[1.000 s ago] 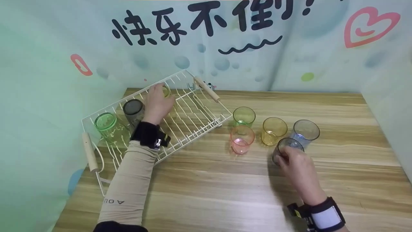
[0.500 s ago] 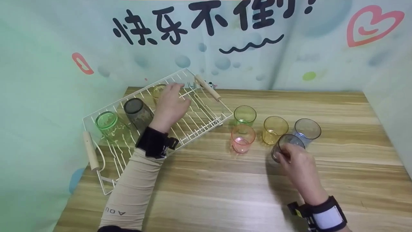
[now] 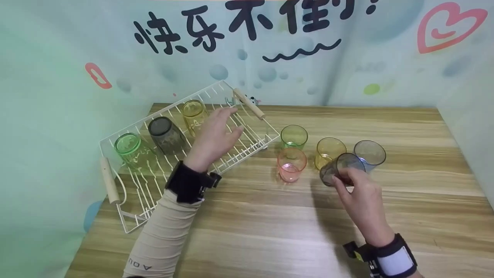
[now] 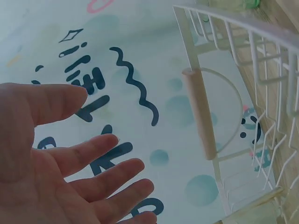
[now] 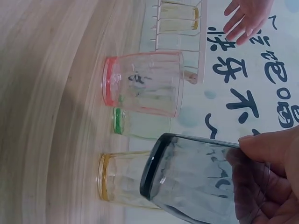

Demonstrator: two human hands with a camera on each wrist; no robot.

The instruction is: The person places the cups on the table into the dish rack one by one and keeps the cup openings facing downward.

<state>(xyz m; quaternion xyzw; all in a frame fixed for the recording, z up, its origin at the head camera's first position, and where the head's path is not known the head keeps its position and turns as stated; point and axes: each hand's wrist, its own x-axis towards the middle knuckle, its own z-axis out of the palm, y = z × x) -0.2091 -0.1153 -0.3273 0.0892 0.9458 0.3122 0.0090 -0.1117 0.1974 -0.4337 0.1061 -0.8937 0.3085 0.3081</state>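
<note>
My right hand (image 3: pixel 362 197) pinches a dark grey glass (image 5: pixel 196 179) by its rim, thumb outside and fingers inside. The glass is tilted and lifted off the table, as the right wrist view shows. My left hand (image 3: pixel 216 137) hovers above the white wire dish rack (image 3: pixel 227 166) with fingers spread and nothing in them. Close beside it, a yellow glass (image 3: pixel 194 110) stands upside down in the rack. Farther left in the rack are an upside-down dark grey glass (image 3: pixel 164 135) and an upside-down green glass (image 3: pixel 131 148).
Upright on the wooden table (image 3: pixel 262 231) stand a green glass (image 3: pixel 294 135), a pink glass (image 3: pixel 290 170), a yellow glass (image 3: pixel 328 148) and a bluish glass (image 3: pixel 372 152). The rack has wooden handles (image 3: pixel 249 104) at both ends. A printed curtain (image 3: pixel 239 69) closes off the back.
My left hand has let go of the yellow glass in the rack and moved right, fingers spreading. My right hand has raised and tilted the dark grey glass.
</note>
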